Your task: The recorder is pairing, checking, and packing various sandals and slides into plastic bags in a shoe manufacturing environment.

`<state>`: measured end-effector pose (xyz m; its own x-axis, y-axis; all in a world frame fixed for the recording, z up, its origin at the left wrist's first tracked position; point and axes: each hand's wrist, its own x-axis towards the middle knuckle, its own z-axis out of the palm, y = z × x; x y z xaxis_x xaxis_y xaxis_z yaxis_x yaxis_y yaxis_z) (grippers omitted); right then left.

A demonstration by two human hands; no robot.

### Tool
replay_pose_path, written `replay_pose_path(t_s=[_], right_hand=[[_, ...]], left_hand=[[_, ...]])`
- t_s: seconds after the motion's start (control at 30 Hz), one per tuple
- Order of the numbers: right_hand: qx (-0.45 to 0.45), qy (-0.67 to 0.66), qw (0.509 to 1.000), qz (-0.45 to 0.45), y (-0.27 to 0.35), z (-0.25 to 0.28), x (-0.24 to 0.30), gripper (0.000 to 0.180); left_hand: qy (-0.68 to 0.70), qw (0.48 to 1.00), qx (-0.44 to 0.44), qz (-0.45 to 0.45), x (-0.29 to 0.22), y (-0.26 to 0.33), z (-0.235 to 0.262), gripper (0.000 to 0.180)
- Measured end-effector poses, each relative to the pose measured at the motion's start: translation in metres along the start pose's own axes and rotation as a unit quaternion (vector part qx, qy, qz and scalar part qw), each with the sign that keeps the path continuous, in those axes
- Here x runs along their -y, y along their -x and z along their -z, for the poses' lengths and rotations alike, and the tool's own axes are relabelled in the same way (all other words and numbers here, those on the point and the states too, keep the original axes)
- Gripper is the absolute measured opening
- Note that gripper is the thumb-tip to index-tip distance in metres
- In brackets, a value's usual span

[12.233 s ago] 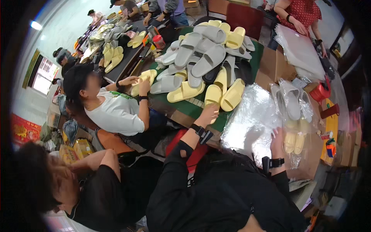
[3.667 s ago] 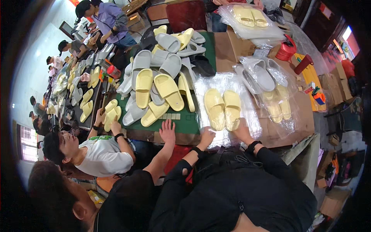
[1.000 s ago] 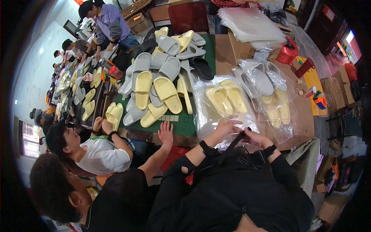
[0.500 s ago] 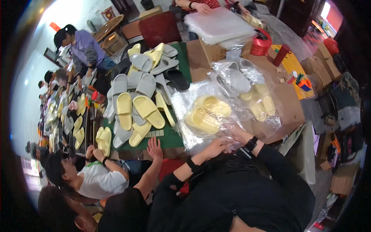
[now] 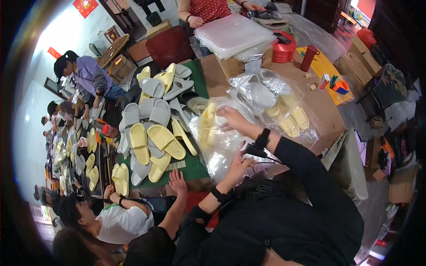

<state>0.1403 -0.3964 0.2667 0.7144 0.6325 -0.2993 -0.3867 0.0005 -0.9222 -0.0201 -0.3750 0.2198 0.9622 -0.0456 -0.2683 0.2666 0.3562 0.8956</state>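
Note:
A pair of yellow slippers [image 5: 207, 126] lies inside a clear plastic bag [image 5: 217, 157] on the table in front of me. My right hand [image 5: 235, 120] reaches across the bag, its bent fingers gripping the film just right of the slippers. Nearer to me, my left hand [image 5: 238, 170] is at the bag's near edge with fingers apart, the index finger stretched out. To the right lie grey slippers [image 5: 259, 94] and yellow slippers [image 5: 296, 116], also in clear film. On the left is a pile of loose grey slippers [image 5: 159, 113] and yellow slippers [image 5: 166, 142].
A stack of clear bags [image 5: 235, 33] rests on a cardboard box [image 5: 248, 63] at the far side, near a person in red. A red twine roll [image 5: 284, 48] and a dark red cylinder [image 5: 309, 58] stand right of it. A co-worker's hand [image 5: 178, 182] rests at the near left edge.
My right hand has moved away from me and left onto the bag, apart from my left hand. The bagged yellow slippers have shifted left and turned. My view has shifted a little.

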Motion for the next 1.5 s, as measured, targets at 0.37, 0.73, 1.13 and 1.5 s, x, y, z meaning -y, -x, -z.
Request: replay_pose_path(t_s=[0.37, 0.73, 1.13, 1.5], right_hand=[[-0.232, -0.23, 0.886, 0.329, 0.002, 0.086, 0.085, 0.032], [-0.704, -0.064, 0.707, 0.022, -0.022, 0.186, -0.091, 0.031], [-0.626, -0.025, 0.775, 0.078, -0.023, 0.184, -0.085, 0.026], [-0.619, 0.005, 0.75, 0.233, -0.029, 0.151, -0.028, 0.018]], left_hand=[[-0.123, 0.983, 0.071, 0.118, 0.025, -0.005, 0.024, 0.03], [-0.168, 0.973, 0.051, 0.15, 0.053, -0.021, 0.041, 0.032], [-0.593, 0.805, -0.029, -0.007, 0.101, -0.014, 0.071, 0.041], [-0.739, 0.665, 0.044, 0.098, 0.125, -0.014, 0.055, 0.053]])
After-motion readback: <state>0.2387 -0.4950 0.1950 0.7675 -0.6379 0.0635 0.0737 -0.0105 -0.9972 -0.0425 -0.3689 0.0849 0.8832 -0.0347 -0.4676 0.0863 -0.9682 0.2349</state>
